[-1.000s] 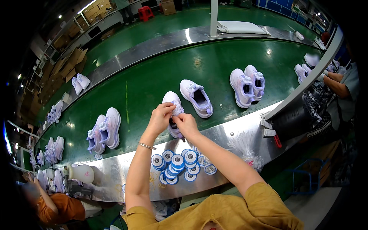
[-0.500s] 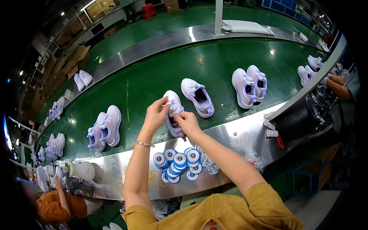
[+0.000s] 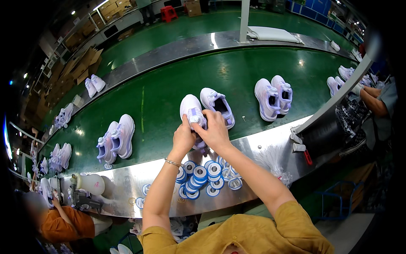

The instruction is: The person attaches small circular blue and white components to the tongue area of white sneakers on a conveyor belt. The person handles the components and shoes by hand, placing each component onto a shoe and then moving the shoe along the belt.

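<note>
A white and lavender sneaker [image 3: 190,103] lies on the green belt, toe pointing away from me. My left hand [image 3: 184,136] grips its left side near the heel, the thumb up by the lacing. My right hand [image 3: 214,130] closes round the right side, thumb over the tongue area and fingers along the collar. Between them they hide the shoe's opening and most of its laces. Its matching sneaker [image 3: 217,106] rests just to the right, its dark inside showing. Below my wrists, a pile of round blue-and-white tags [image 3: 200,173] is spread on the metal ledge [image 3: 262,148].
More sneaker pairs stand on the green belt [image 3: 169,76], one to the left [image 3: 116,137] and one to the right [image 3: 272,97]. Clear plastic fasteners [image 3: 275,165] lie right of the tags. A tool with a white bowl [image 3: 91,184] sits left. Co-workers are at both sides.
My hands have shifted from pinching at the laces to holding both sides of the sneaker. The left hand moved down and right. The shoe now sits closer to its mate.
</note>
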`<state>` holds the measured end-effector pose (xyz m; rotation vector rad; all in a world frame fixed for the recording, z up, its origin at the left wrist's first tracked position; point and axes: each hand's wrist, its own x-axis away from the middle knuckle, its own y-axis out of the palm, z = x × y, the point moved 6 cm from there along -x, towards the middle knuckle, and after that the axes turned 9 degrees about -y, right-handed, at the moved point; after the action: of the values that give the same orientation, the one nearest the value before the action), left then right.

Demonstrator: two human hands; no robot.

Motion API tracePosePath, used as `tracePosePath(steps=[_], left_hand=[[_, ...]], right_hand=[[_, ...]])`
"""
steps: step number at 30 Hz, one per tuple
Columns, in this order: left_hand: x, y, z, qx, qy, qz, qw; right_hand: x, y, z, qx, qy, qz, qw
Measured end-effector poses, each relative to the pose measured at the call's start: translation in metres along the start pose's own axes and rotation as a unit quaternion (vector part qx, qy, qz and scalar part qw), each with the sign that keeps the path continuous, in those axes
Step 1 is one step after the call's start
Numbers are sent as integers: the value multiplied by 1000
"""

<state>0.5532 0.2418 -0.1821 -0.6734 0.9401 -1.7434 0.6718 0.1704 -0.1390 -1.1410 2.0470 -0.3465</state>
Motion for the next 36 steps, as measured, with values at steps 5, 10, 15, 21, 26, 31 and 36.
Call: tracePosePath(steps=[5,10,15,21,26,31,36], left_hand=[[7,-5,14,45,1,36,998],[6,0,-10,150,-48,32,987],[-4,14,-28,197,-139,-19,970],[1,14,-34,163,-180,7,970],[7,-2,-20,90,-45,71,992],[9,-3,-8,81,-36,40,995],[-7,3,-16,86,44,-4,995]], right_hand=[[-4,14,10,19,15,-54,998],[6,7,18,-106,-11,56,993],[11,28,28,-89,-26,88,992],[-9,51,27,-89,10,-53,995],[-10,30,5,16,-25,-33,999],[10,35,13,-124,206,-204,949],[11,60,46,-183,211,-77,957]])
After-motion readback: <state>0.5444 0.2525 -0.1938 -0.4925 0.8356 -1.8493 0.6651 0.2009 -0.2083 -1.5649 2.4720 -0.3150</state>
